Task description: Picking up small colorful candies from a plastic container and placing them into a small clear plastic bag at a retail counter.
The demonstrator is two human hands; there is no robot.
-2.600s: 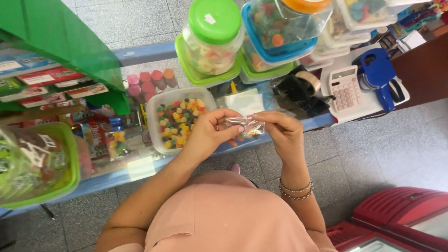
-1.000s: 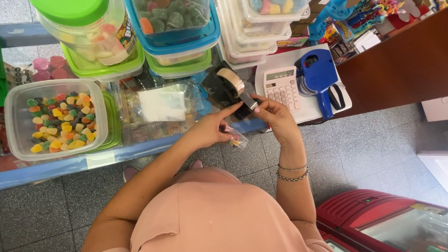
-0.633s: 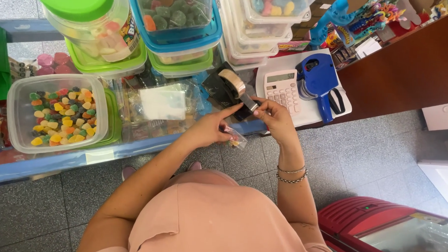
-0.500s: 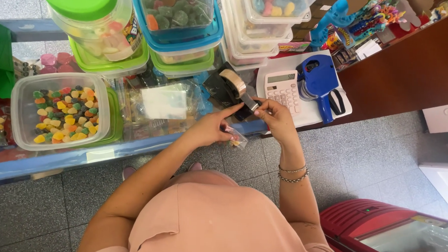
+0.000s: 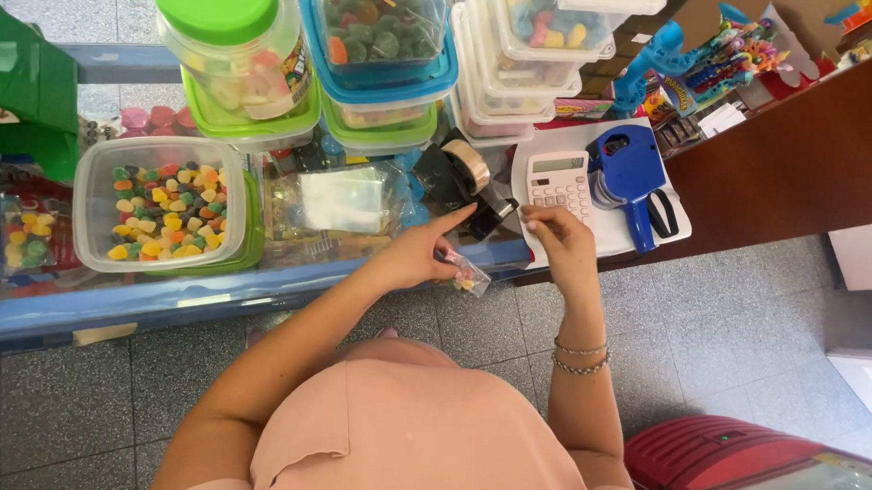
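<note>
1. The left hand (image 5: 418,256) holds a small clear bag of sweets (image 5: 466,273); the thumb and curled fingers pinch its top, and the bag hangs just below and to the right of them.
2. The left forefinger is stretched out straight, apart from the curled ones, and its tip reaches the black tape dispenser (image 5: 467,183) that stands just beyond it.
3. The right hand (image 5: 562,242) is raised just right of the dispenser. Its thumb and fingertips are drawn together in a pinch; whether they grip a strip of tape cannot be told.
4. Just beyond the right fingers lies a white calculator (image 5: 558,180), and a blue price-labelling gun (image 5: 630,176) lies to the right of that.
5. Two thin bracelets (image 5: 581,357) circle the right wrist, below the hand.
6. Well left of the left fingers stands an open clear tub of coloured jelly sweets (image 5: 162,206) in a green tray.
7. Between that tub and the left hand lies a heap of clear bags (image 5: 341,203).
8. Beyond all the fingers are stacked tubs of sweets (image 5: 385,50) and a jar with a green lid (image 5: 233,35).
</note>
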